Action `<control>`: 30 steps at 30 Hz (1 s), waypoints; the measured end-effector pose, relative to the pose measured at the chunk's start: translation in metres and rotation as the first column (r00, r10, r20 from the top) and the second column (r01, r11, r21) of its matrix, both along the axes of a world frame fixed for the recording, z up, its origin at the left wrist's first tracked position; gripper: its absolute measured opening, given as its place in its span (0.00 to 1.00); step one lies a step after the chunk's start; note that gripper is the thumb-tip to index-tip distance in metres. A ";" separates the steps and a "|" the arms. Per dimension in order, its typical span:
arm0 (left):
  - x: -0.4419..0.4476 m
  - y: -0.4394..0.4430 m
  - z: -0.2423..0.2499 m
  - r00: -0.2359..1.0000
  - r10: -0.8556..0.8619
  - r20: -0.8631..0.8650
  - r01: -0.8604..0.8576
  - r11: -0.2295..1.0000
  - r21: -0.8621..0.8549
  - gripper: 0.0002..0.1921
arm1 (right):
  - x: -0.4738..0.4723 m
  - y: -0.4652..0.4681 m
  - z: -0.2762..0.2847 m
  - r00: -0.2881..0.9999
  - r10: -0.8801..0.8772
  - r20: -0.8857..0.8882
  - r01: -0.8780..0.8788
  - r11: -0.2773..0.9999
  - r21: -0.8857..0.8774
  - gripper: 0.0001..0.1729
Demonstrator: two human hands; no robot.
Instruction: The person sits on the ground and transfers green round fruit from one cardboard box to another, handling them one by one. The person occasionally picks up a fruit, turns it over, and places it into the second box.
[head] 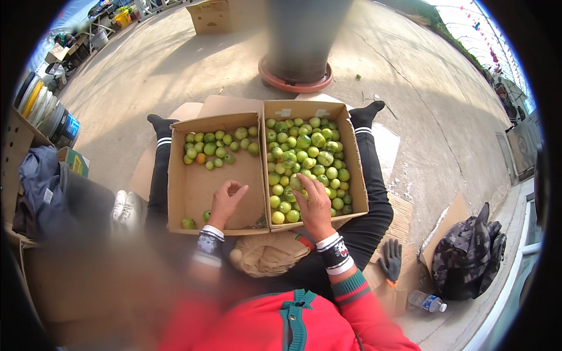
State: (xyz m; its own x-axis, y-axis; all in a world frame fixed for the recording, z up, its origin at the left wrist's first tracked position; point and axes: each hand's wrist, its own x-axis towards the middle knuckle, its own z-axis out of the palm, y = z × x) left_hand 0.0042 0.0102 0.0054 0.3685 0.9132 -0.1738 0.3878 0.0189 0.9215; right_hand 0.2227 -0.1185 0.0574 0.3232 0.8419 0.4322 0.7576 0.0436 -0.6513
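Observation:
Two open cardboard boxes stand side by side between my outstretched legs. In the left box (219,175), green tomatoes (210,149) gather at the far end, with one orange tomato (200,158) among them. Two more lie at its near end, one partly behind my left wrist. My left hand (226,205) hovers over the bare near part of this box, fingers curled, thumb apart, nothing visible in it. The right box (360,193) is covered with many green tomatoes (325,158). Over its near left part, my right hand (316,206) pinches a green tomato (296,181) between thumb and fingers.
Beyond the boxes, a large dark pot (298,48) stands on a reddish saucer (296,87). A grey work glove (390,259), a plastic bottle (426,301) and a camouflage backpack (466,254) lie at my right. White shoes (125,208) and a dark bin (90,197) are at my left.

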 end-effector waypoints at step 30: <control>-0.004 -0.018 0.019 0.921 -0.388 -0.033 0.353 0.867 -0.352 0.23 | -0.053 -0.013 0.018 0.952 0.285 -0.110 -0.297 0.949 -0.111 0.25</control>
